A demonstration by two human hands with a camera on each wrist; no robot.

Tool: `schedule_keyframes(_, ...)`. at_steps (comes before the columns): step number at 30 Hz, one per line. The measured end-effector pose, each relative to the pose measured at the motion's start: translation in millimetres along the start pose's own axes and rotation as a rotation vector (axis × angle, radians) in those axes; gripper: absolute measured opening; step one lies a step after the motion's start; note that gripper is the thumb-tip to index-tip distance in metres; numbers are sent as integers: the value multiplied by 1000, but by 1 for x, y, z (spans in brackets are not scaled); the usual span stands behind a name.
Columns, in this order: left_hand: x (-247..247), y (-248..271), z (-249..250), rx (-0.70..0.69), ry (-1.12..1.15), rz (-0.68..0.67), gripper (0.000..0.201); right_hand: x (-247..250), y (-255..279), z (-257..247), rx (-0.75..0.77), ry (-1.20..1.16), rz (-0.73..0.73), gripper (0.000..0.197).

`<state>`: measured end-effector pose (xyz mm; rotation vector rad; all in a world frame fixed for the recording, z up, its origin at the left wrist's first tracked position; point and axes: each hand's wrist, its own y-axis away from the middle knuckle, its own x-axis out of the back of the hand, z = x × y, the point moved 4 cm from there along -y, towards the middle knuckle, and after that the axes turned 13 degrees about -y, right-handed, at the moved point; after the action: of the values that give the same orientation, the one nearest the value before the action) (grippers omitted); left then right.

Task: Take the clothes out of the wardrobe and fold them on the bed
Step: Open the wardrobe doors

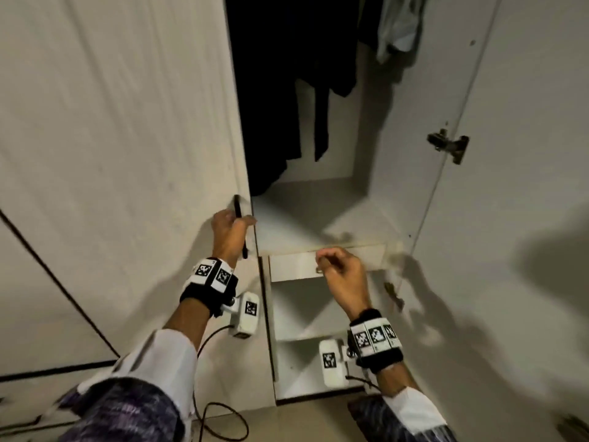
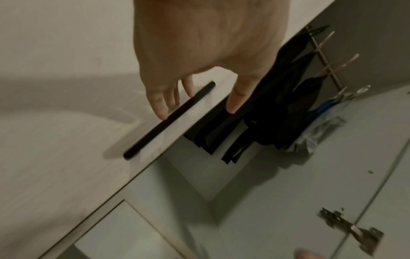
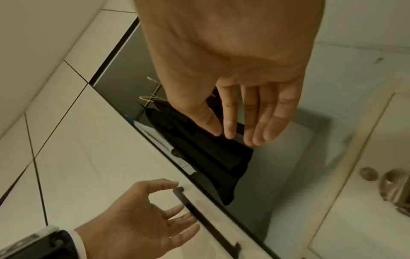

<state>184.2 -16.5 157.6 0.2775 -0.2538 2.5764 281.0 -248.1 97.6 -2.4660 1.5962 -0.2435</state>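
Dark clothes [image 1: 287, 106] hang on hangers inside the wardrobe, with a pale garment [image 1: 398, 27] to their right. In the wrist views the dark clothes [image 2: 277, 113] [image 3: 210, 154] hang from a rail. My left hand [image 1: 228, 228] is at the black bar handle [image 1: 237, 207] of the left door [image 1: 127, 138]. Its fingertips [image 2: 162, 113] touch the handle [image 2: 168, 121], the thumb lies at the door's edge, and nothing is gripped. My right hand [image 1: 328, 260] hovers empty before a small drawer [image 1: 293, 266], fingers relaxed.
The right door [image 1: 526, 186] stands wide open, its metal hinge [image 1: 447, 146] exposed. Bare shelves [image 1: 302, 314] lie below the drawer. The wardrobe's white floor panel [image 1: 318, 212] sits under the clothes. A black cable [image 1: 223, 422] loops on the floor by my left arm.
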Motion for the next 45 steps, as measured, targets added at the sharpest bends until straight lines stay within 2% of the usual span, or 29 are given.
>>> schedule_keyframes(2,6,-8,2,23,49,-40,29,-31,-22,-9,-12,-31,-59,14)
schedule_keyframes(5,6,-8,0,3,-1,-121,29,-60,-29,-24,-6,-35,-94,8)
schedule_keyframes(10,17,25,0,-138,-107,-37,29,-84,-2,-31,-5,-36,-161,10)
schedule_keyframes(14,34,59,-23,-202,-152,20,33,-96,25,-43,-5,-36,-189,26)
schedule_keyframes(18,64,99,-36,-263,-150,81,23,-119,53,-71,65,-49,-340,52)
schedule_keyframes(20,84,125,-37,-301,-135,90,20,-133,74,-87,127,-46,-391,51)
schedule_keyframes(25,143,183,-52,-300,-73,81,18,-158,130,-123,198,-124,-324,34)
schedule_keyframes(30,218,242,-76,-309,-68,100,36,-200,203,-150,279,-99,-440,23)
schedule_keyframes(35,316,275,-91,-294,-5,234,18,-274,279,-171,361,8,-545,34)
schedule_keyframes(41,439,282,-122,-159,-25,331,49,-392,350,-202,434,176,-623,46)
schedule_keyframes(45,491,276,-124,-146,-86,353,62,-457,377,-217,466,265,-673,50)
